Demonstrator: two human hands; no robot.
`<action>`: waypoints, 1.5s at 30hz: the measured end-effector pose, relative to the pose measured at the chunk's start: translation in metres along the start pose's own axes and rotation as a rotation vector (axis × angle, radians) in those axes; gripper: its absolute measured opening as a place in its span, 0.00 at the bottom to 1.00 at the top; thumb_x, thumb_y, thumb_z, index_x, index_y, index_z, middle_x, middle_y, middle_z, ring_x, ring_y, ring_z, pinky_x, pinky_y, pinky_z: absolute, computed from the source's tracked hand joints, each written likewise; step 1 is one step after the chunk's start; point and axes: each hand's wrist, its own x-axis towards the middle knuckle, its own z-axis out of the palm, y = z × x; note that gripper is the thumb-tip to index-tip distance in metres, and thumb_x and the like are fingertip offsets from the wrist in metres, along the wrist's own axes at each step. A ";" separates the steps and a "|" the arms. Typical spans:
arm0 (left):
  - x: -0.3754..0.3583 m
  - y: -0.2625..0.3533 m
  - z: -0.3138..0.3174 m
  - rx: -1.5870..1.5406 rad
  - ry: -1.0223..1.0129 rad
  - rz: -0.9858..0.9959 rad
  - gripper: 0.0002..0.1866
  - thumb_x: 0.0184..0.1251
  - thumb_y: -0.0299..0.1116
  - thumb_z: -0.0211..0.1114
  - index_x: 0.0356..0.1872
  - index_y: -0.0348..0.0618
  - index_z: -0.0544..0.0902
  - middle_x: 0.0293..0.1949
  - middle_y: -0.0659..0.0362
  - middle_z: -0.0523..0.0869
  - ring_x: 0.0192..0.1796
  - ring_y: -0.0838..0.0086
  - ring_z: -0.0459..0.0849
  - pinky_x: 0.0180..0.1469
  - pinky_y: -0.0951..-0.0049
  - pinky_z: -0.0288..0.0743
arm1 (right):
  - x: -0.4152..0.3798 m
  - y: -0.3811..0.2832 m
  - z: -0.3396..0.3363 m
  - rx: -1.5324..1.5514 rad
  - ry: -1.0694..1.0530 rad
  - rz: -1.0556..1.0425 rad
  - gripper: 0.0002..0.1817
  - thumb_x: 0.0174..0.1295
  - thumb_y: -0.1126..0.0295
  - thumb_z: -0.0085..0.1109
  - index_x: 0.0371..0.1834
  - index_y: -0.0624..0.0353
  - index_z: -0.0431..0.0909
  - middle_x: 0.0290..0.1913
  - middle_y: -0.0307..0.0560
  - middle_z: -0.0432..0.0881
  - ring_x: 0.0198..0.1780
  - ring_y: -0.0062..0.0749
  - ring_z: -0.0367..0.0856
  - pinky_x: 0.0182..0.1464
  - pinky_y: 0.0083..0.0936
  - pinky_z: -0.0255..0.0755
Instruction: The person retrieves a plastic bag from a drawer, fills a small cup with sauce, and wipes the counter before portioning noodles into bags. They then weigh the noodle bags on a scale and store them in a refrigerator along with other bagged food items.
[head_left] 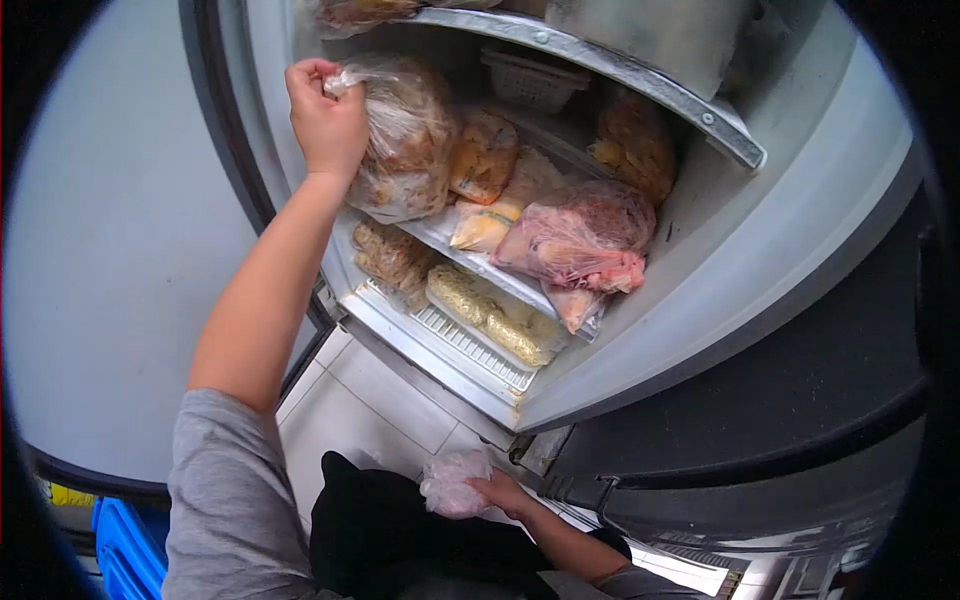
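Note:
My left hand [328,120] is closed on the gathered neck of a clear plastic bag [400,150] with brownish food in it, at the left end of the freezer's middle shelf. Low in front of my body, my right hand [498,494] grips a small bundle wrapped in clear plastic [456,484]; its pale pinkish contents I cannot make out. Beside the left-hand bag lie an orange-brown packet [484,157], a yellow and white packet [487,224] and a bag of pink-red meat [580,235].
The freezer door [110,230] stands open at the left. Bags of pale yellow food [490,312] and brown food [392,258] sit on the bottom rack. A metal-edged shelf [600,62] juts out above, with a white basket [535,82] behind. A blue plastic object [128,550] is at lower left.

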 end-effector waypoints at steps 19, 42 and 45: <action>-0.031 0.110 0.092 -0.134 -0.124 -0.065 0.12 0.53 0.26 0.69 0.27 0.40 0.71 0.23 0.69 0.72 0.27 0.85 0.66 0.29 0.80 0.64 | -0.005 0.021 0.000 -0.022 0.087 -0.046 0.33 0.66 0.59 0.62 0.68 0.65 0.64 0.60 0.51 0.76 0.56 0.35 0.77 0.55 0.31 0.74; -0.109 0.143 -0.135 -0.122 -0.096 -0.384 0.03 0.71 0.26 0.58 0.34 0.41 0.77 0.29 0.68 0.78 0.34 0.87 0.73 0.37 0.83 0.68 | -0.024 0.017 0.010 -0.015 0.149 -0.160 0.29 0.65 0.66 0.61 0.66 0.68 0.65 0.59 0.54 0.77 0.60 0.36 0.75 0.63 0.32 0.68; -0.128 0.136 -0.169 0.013 -0.093 -0.563 0.05 0.70 0.25 0.59 0.32 0.42 0.77 0.27 0.69 0.76 0.33 0.89 0.72 0.35 0.84 0.66 | -0.013 0.030 0.000 -0.149 0.131 -0.100 0.32 0.66 0.62 0.61 0.68 0.67 0.63 0.60 0.51 0.77 0.58 0.36 0.77 0.63 0.32 0.69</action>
